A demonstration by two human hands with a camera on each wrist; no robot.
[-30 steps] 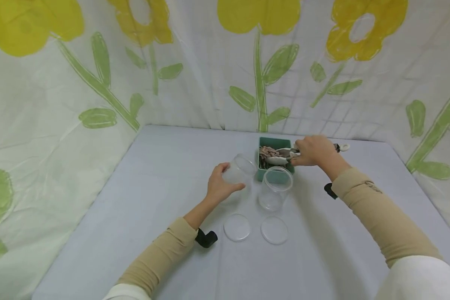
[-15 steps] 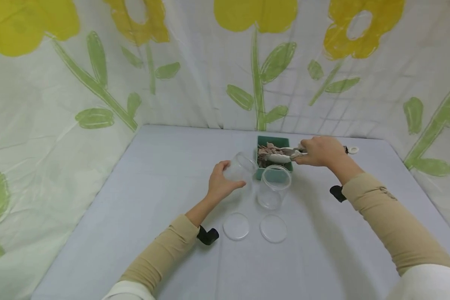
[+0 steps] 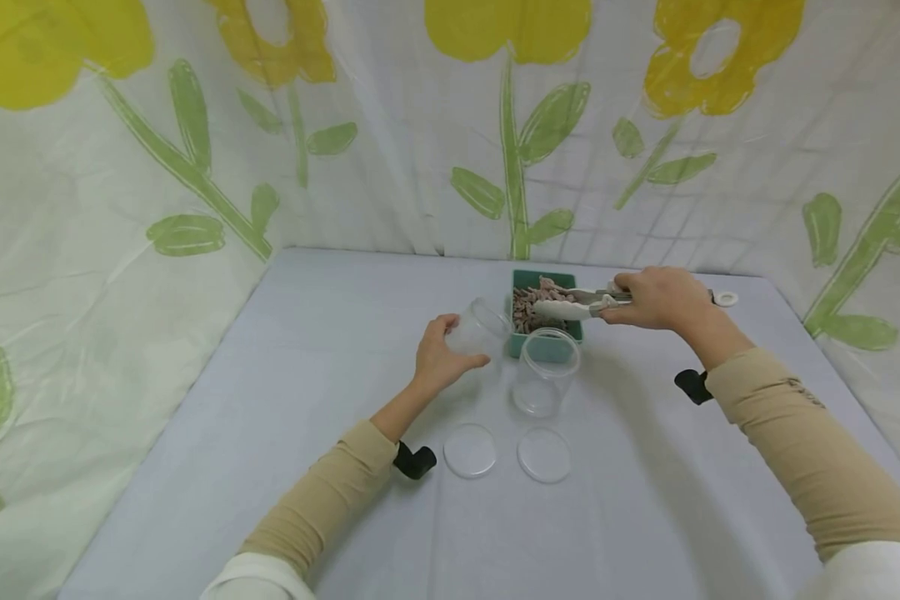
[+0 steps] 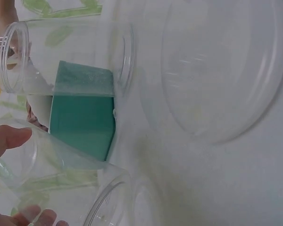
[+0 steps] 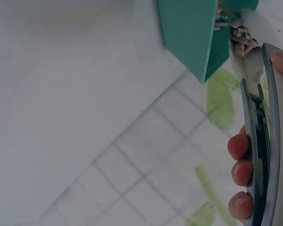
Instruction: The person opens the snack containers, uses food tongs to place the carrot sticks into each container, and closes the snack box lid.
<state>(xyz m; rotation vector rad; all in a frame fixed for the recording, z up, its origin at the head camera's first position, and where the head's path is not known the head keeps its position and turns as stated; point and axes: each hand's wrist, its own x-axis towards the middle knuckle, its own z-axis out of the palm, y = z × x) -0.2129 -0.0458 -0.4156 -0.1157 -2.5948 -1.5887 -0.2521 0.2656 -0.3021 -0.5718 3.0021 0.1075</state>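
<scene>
My left hand [image 3: 437, 360] grips a clear plastic jar [image 3: 482, 327], tilted with its mouth toward the green box [image 3: 518, 347]. In the left wrist view, the thumb and fingers span the side of this jar [image 4: 61, 181]. My right hand [image 3: 663, 298] holds a pair of tongs [image 3: 566, 310] with white tips and metal-edged handles. Those tips lie over the green box, among pinkish-brown shredded pieces [image 3: 527, 310]. Some pieces [image 5: 245, 42] sit between the tips in the right wrist view. A second clear jar [image 3: 543, 385] stands upright and open just in front of the box.
Two round clear lids [image 3: 470, 451] lie flat side by side, nearer to me than the jars. The table [image 3: 330, 358] has a pale cover and meets a white curtain [image 3: 390, 167] painted with yellow flowers. Black wrist-camera mounts [image 3: 416, 462] stick out at both wrists.
My right hand has moved right, drawing the tongs back and slightly up, with pieces raised at their tips. My left hand keeps the jar tilted in nearly the same place.
</scene>
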